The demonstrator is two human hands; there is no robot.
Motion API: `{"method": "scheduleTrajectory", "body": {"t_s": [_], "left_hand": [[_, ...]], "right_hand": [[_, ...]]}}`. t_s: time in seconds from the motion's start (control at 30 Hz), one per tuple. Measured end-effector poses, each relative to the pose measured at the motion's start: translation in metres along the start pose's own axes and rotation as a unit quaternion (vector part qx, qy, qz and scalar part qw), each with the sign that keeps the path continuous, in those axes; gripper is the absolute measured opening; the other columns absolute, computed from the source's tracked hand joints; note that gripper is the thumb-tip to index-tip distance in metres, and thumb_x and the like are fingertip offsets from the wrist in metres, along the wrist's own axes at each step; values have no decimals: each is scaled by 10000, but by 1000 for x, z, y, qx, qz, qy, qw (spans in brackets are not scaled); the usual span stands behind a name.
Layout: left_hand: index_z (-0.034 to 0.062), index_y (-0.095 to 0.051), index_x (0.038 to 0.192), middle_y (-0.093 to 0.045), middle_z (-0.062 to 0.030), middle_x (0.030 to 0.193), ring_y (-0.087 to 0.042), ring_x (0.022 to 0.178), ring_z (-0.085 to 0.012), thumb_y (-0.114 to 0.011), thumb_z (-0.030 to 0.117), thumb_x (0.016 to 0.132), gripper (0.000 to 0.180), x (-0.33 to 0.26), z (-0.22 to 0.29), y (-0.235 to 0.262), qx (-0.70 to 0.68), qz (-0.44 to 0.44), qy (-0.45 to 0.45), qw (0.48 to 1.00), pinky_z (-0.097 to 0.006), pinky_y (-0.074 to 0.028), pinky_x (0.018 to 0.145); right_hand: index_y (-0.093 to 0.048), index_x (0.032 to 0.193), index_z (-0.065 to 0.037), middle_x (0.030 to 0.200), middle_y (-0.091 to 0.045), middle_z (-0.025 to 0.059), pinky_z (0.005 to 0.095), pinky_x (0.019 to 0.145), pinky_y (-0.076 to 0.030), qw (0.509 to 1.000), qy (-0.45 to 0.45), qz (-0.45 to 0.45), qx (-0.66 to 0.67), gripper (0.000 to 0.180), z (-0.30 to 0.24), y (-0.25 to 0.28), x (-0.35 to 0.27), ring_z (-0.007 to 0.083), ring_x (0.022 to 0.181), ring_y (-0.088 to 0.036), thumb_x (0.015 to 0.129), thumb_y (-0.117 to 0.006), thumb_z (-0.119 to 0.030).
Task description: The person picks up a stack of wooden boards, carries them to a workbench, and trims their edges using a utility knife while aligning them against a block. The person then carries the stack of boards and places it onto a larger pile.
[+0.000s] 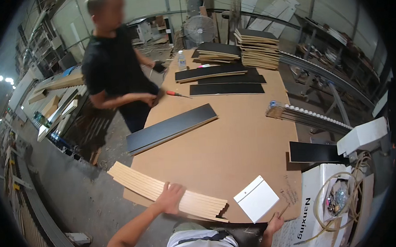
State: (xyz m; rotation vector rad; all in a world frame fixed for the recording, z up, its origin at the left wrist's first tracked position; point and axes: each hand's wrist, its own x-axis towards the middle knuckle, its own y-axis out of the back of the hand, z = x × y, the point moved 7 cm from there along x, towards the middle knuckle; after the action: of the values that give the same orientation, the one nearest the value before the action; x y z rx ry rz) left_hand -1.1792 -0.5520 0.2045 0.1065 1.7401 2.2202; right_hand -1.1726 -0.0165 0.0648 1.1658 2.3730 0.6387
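My left hand lies flat, fingers spread, on a fanned stack of long pale wooden strips at the near left edge of the brown worktable. My right hand sits at the table's near right corner, fingers curled over the edge by a thin wooden stick; whether it grips the stick is unclear. A small white panel lies between my hands.
A long black board lies across the table's left side. More black boards and stacked panels sit at the far end. A person in black stands at the left. A roller conveyor and white machine are right.
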Motion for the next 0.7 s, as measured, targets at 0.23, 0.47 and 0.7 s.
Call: {"method": "scheduleTrajectory", "body": {"t_s": [0.23,0.47,0.7], "left_hand": [[19,-452,1271,-525,-176,1208,-489,1182,-321,-775,606,547,986,-7,4,12,-8,63,-19,998,-533,-268,1016],[-12,-425,1319,-493,-209,1258,-445,1233,-360,-677,266,620,794,-20,-5,-4,-36,54,-19,998,-593,-246,1077],[-15,-382,1382,-485,-189,1311,-438,1270,-333,-788,434,602,987,-24,-10,18,-31,62,-51,996,-556,-285,1080]], "right_hand": [[-485,1321,41,1227,-583,254,469,952,-444,963,60,-51,-257,881,-61,-47,-56,419,1119,-569,674,-821,-455],[-527,1247,21,1184,-600,236,476,921,-463,965,17,-32,-261,797,-72,-37,-91,382,1073,-602,675,-822,-450],[-595,1159,44,1123,-660,233,450,921,-480,972,-22,2,-234,741,-10,-28,-79,404,1044,-630,697,-803,-497]]}}
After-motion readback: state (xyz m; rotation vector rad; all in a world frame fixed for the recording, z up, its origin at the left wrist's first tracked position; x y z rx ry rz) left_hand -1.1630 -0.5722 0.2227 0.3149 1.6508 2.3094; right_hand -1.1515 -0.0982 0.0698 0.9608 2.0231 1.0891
